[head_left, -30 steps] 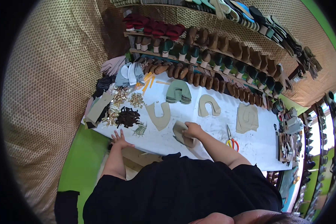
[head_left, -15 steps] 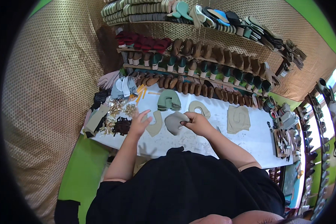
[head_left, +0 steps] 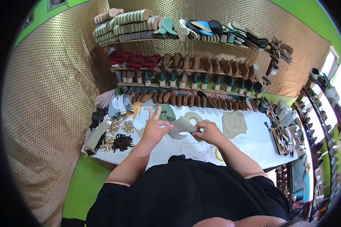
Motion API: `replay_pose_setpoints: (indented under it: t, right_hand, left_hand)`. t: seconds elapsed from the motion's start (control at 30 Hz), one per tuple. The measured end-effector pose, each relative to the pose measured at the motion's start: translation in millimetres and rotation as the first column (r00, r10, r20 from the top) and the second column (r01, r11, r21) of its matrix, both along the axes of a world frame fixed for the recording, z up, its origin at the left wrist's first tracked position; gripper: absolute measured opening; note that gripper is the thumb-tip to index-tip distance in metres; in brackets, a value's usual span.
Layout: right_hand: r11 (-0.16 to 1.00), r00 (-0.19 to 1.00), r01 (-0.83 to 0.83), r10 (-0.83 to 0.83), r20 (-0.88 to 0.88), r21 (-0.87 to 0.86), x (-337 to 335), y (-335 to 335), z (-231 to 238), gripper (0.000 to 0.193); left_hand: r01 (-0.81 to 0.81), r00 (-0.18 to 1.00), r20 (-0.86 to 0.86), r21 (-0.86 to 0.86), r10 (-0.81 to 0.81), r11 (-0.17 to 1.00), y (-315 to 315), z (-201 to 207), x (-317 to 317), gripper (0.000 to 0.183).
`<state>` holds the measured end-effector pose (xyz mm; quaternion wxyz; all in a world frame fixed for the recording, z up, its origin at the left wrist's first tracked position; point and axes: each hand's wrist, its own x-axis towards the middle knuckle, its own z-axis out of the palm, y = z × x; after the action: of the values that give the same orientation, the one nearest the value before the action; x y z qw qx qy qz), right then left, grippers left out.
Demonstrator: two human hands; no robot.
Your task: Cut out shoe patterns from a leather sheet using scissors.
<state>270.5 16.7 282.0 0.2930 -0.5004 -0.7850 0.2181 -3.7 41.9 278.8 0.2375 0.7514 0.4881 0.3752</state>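
A grey-beige curved shoe-upper piece (head_left: 181,126) is held up above the white-covered table, between my two hands. My right hand (head_left: 209,133) pinches its right end between thumb and fingers. At its left edge, my left hand (head_left: 153,130) grips with the thumb and a finger, other fingers raised. Behind the held piece lies a beige curved piece (head_left: 191,115), partly covered. A stack of green curved pieces (head_left: 166,112) sits beyond my left hand. Part of another beige piece (head_left: 140,132) shows beside my left wrist.
Flat beige pieces (head_left: 235,125) are stacked to the right. At left lie gold-coloured fittings (head_left: 115,125) and a dark brown heap (head_left: 123,142). A yellow loop (head_left: 219,154) shows by my right forearm. Shelves of shoes (head_left: 193,78) rise behind; a tool rack (head_left: 284,138) stands far right.
My left hand has moved right, from free in the air to the held piece's left edge. The piece is now stretched between both hands. The view has tilted up.
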Motion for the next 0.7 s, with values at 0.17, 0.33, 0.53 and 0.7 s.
replay_pose_setpoints:
  t: [0.17, 0.33, 0.53, 0.7]
  right_hand:
    - [0.960, 0.995, 0.004, -0.032, -0.093, -0.282, 11.5, -11.1, -10.1, 0.026]
    - [0.904, 0.965, 0.013, -0.124, -0.232, -0.427, 27.7, -4.2, -38.2, 0.032]
    - [0.875, 0.909, 0.183, -0.324, -0.261, -0.448, 28.6, 30.3, -76.8, 0.031]
    - [0.805, 0.822, 0.539, -0.437, 0.366, -0.248, 40.6, 52.3, -167.9, 0.048]
  left_hand:
    - [0.006, 0.983, 0.182, -0.070, 0.007, 0.998, 5.2, -18.4, -3.1, 0.013]
    - [0.083, 0.929, 0.371, -0.190, -0.007, 0.978, 9.1, -36.5, 0.5, 0.015]
    - [0.145, 0.835, 0.521, -0.516, 0.175, 0.845, 24.0, -144.4, -0.8, 0.022]
    - [-0.429, 0.895, -0.365, -0.541, 0.258, 0.723, 16.8, -219.6, -19.0, 0.052]
